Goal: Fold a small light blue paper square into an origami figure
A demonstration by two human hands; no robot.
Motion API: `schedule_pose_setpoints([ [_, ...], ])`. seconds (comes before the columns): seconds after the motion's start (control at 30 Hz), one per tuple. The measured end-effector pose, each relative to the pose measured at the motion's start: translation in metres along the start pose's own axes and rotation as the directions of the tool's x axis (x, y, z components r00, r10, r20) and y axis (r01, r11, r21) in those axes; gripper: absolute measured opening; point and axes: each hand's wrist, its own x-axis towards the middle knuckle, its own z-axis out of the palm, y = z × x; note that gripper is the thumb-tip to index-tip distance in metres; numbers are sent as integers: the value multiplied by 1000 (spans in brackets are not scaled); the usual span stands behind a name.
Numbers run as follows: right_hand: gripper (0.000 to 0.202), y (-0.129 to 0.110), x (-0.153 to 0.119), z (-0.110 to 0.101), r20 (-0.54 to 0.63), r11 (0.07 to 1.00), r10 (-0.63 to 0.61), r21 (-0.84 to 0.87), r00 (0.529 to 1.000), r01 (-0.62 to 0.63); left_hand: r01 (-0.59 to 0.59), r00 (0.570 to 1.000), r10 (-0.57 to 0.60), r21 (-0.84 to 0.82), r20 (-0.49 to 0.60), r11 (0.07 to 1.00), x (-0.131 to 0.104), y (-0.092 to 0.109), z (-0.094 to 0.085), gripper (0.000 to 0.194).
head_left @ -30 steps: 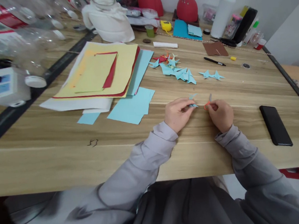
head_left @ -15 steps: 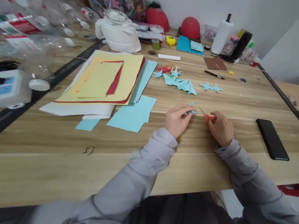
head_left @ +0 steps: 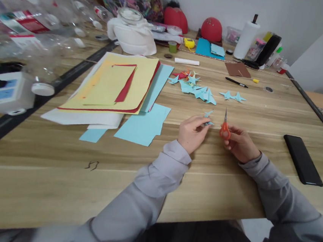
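Between the thumb and fingers of my left hand is a small blue origami crane, partly covered by the fingers. My right hand grips a small pair of scissors by its orange handles; the blades point up and away, apart from the crane. Beyond my hands lies a cluster of folded blue paper cranes, with red and orange ones at its back. Two more blue cranes sit to the right of the cluster.
Stacked yellow, red and white paper covers the left-middle, with blue sheets beside it. A phone lies at right, a pen farther back. Plastic bottles crowd the far left; a cloth-wrapped jar stands behind the papers.
My right hand has turned, swinging the scissors from pointing up-left at the crane to pointing nearly straight away. The left hand still holds the crane. The whole view has shifted slightly.
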Motion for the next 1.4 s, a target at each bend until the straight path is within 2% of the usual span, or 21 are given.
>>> schedule_pose_setpoints([
  [0.07, 24, 3, -7, 2, 94, 994, 77, 71, 993, -83, 13, 1000, -13, -15, 11, 1000, 0, 1, -1, 9],
  [0.17, 30, 7, -15, 3, 184, 982, 81, 154, 980, -110, 10, 999, -9, -38, 37, 999, 2, 2, -3, 8],
  [0.27, 39, 10, -18, 2, 274, 976, 109, 155, 955, -156, 6, 998, -4, -45, 61, 999, 2, 3, -3, 7],
  [0.37, 39, 11, -20, 2, 333, 975, 134, 126, 934, -185, 19, 998, -15, -54, 65, 998, 2, 2, -3, 8],
  [0.67, 34, 7, -22, 4, 303, 987, 128, 54, 945, -151, 77, 994, -69, -99, 87, 992, 2, 2, -1, 10],
  [1.13, 33, 5, -21, 3, 275, 991, 114, 30, 955, -127, -76, 984, 79, -28, 159, 997, 3, -4, -7, 14],
  [1.4, 28, 5, -22, 1, 305, 993, 110, 9, 946, -119, -121, 985, 120, -3, 125, 993, 4, -4, -10, 16],
])
